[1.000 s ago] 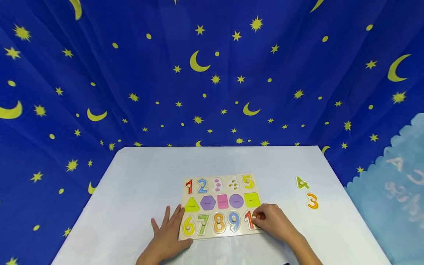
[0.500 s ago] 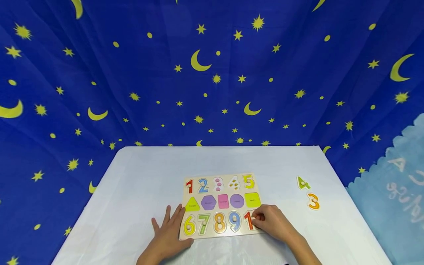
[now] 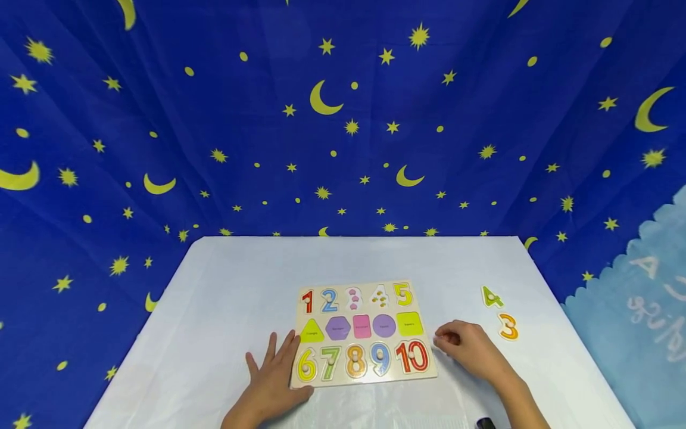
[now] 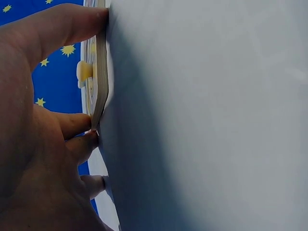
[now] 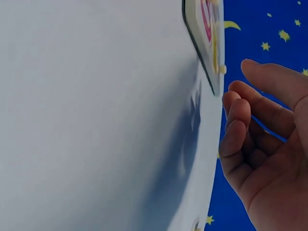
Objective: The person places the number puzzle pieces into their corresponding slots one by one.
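A wooden number puzzle board (image 3: 364,381) lies on the white table. Its red 10 piece (image 3: 412,356) sits in the lower right recess, and the 1, 2, 5, 6, 7, 8 and 9 pieces are also seated. The 3 and 4 recesses show printed pictures. My left hand (image 3: 270,378) rests at the board's lower left corner, fingers spread, thumb along the near edge. Just right of the board, my right hand (image 3: 471,348) hovers with loosely curled fingers and holds nothing. A green 4 piece (image 3: 490,297) and an orange 3 piece (image 3: 508,326) lie farther right.
A dark object (image 3: 485,423) shows at the bottom edge by the right forearm. Blue star-and-moon cloth (image 3: 343,149) hangs behind and beside the table (image 3: 241,268). A light blue scalloped panel (image 3: 643,310) stands at the right.
My right hand has let go of the red 10 piece and moved right, off the board, uncovering the whole number. The left hand has stayed at the corner.
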The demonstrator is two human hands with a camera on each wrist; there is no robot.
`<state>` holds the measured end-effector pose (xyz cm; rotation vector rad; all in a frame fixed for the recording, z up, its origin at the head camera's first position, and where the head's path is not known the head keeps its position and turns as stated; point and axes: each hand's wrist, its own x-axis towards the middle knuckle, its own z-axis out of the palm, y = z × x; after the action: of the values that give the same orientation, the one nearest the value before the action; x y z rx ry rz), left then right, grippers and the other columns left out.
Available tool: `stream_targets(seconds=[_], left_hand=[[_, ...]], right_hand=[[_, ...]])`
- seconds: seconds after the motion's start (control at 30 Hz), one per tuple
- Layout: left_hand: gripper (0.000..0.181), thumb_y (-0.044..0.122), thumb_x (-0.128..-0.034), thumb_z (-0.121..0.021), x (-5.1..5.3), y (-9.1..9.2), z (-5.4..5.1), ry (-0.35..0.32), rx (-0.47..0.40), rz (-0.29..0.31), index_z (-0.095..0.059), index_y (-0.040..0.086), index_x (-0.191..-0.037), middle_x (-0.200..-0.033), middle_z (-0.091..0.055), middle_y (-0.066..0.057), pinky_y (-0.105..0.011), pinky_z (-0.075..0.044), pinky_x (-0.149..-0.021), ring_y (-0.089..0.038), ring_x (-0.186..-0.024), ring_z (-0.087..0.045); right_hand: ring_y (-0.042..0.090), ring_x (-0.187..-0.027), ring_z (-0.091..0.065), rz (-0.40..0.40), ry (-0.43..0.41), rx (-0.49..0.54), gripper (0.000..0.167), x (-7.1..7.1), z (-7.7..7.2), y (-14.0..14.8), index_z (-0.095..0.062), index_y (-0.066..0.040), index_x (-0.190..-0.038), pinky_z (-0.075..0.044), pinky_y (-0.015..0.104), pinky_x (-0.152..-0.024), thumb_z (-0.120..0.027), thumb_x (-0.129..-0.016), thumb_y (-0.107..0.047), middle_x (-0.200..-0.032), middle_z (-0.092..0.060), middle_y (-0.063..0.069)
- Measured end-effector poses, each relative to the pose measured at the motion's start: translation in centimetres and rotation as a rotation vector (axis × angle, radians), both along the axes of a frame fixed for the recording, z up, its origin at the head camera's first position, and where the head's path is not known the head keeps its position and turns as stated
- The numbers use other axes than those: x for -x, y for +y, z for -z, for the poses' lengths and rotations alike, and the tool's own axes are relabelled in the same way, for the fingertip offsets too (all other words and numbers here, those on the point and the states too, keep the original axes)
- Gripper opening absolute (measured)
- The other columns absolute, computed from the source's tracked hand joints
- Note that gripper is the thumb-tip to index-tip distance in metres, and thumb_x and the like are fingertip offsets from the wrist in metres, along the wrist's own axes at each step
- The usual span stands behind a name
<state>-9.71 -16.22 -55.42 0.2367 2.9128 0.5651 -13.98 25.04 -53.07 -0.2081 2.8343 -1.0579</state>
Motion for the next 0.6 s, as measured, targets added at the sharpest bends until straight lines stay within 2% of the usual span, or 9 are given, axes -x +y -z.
stream_targets(seconds=[0.2, 0.6], left_hand=[[0.103, 0.058, -0.0668, -0.074, 0.0, -0.3, 0.2, 0.002, 0.009, 0.0, -0.033, 0.014, -0.151, -0.156, -0.026, -0.002, -0.08, 0.004, -0.093, -0.038, -0.144, -0.005], [0.103, 0.058, -0.0672, -0.073, 0.1, -0.1, 0.0, -0.017, -0.011, -0.002, -0.032, 0.014, -0.151, -0.157, -0.025, -0.002, -0.079, 0.008, -0.092, -0.038, -0.144, -0.004]], right_hand=[[0.009, -0.061, -0.053, 0.033, -0.005, 0.002, 0.015, 0.0, 0.5, 0.7, -0.072, -0.013, -0.093, -0.045, 0.025, -0.057, -0.077, -0.082, -0.021, -0.072, -0.058, -0.009], [0.012, -0.067, -0.051, 0.132, 0.101, -0.075, 0.028, 0.1, 0.0, 3.4, -0.072, -0.006, -0.102, -0.043, 0.025, -0.056, -0.078, -0.081, -0.025, -0.08, -0.058, -0.005]])
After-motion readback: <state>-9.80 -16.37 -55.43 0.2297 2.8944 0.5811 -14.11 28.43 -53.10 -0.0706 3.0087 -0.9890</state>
